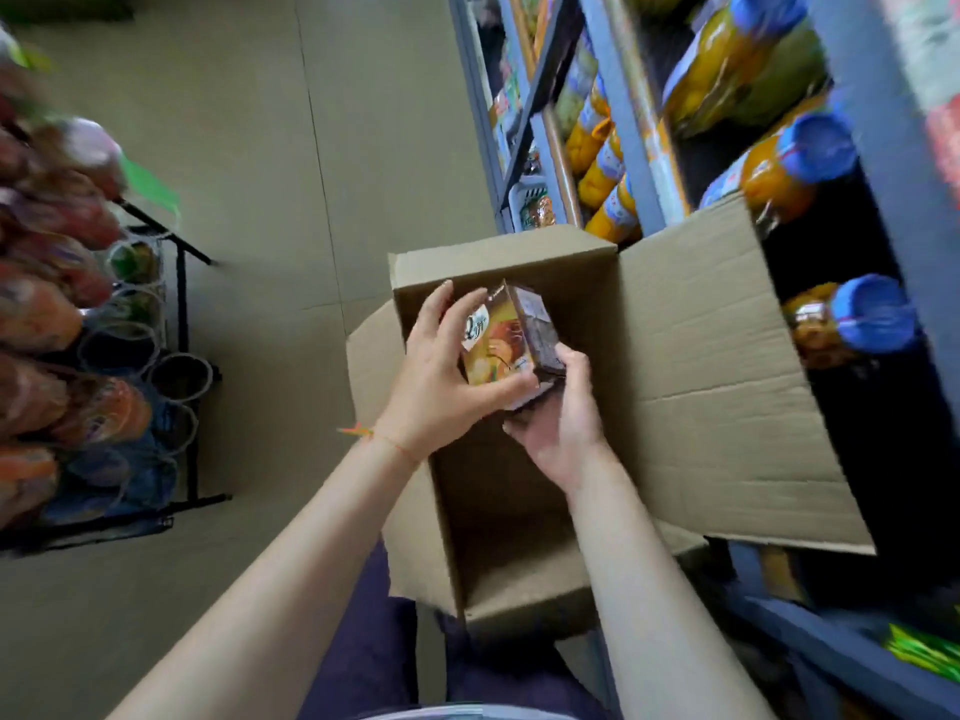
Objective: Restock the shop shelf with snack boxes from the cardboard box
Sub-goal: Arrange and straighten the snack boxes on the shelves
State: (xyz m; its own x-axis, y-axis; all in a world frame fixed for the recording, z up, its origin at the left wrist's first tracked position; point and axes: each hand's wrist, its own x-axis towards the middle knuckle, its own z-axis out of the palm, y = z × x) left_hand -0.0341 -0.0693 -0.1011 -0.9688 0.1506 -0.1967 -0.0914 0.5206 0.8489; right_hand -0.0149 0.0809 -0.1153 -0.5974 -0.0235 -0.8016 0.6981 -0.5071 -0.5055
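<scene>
Head view: both hands, left (441, 376) and right (561, 423), clasp the snack box (506, 340) above the cardboard box (691, 366); shelf (639, 163) at two o'clock.

L hand (441, 376) & R hand (563, 413): fingers curled, both gripping.

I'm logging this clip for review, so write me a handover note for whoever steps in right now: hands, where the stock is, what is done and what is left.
Left hand: grip curled round the brown and orange printed snack box, thumb on its near edge.
Right hand: grips the same box from below, on its dark side.
The box is held over the open brown cardboard box, which stands on the floor by the blue metal shelf.
Done: one snack box lifted out.
Left: place it on the shelf. The carton's visible bottom looks bare; the part under the hands is hidden.
</scene>
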